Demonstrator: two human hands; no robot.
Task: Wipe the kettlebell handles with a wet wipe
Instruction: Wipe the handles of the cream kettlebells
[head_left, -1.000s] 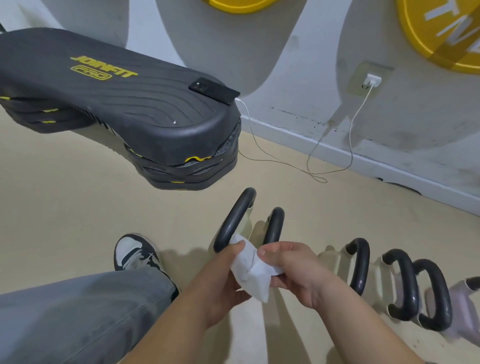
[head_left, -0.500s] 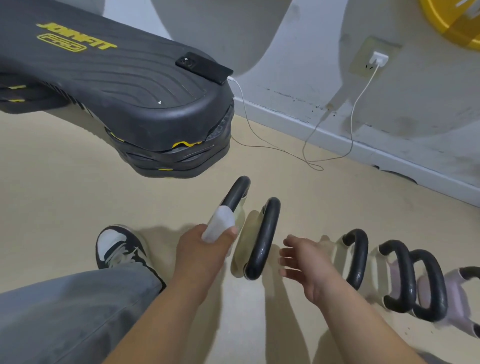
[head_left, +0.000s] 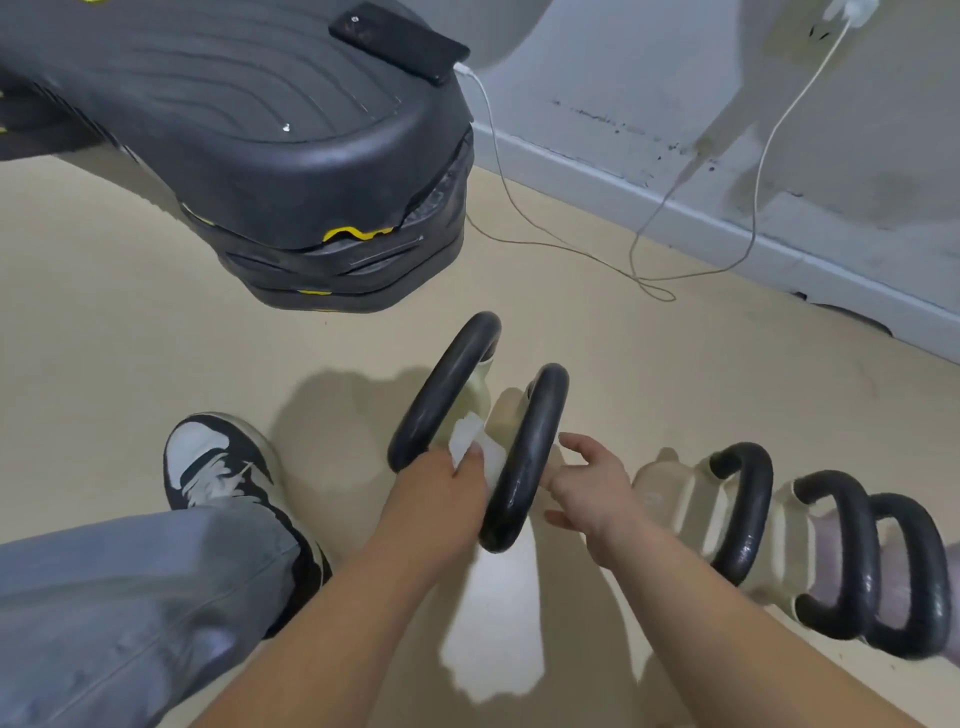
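A row of kettlebells with black loop handles stands on the beige floor. My left hand (head_left: 441, 488) holds a white wet wipe (head_left: 475, 447) between the leftmost handle (head_left: 441, 387) and the second handle (head_left: 530, 457). The wipe sits low by the near end of the leftmost handle, against its pale body. My right hand (head_left: 592, 483) hovers with fingers apart just right of the second handle, holding nothing. Three more black handles (head_left: 743, 512) follow to the right.
A stack of black step platforms (head_left: 291, 156) lies at the upper left with a phone (head_left: 400, 39) on top. Its white charging cable (head_left: 644, 249) loops over the floor to the wall. My shoe (head_left: 218, 467) and grey trouser leg are at the lower left.
My left hand slid the wipe down from the upper part of the leftmost handle to its near lower end. My right hand moved closer to the second handle. The view tilted downward.
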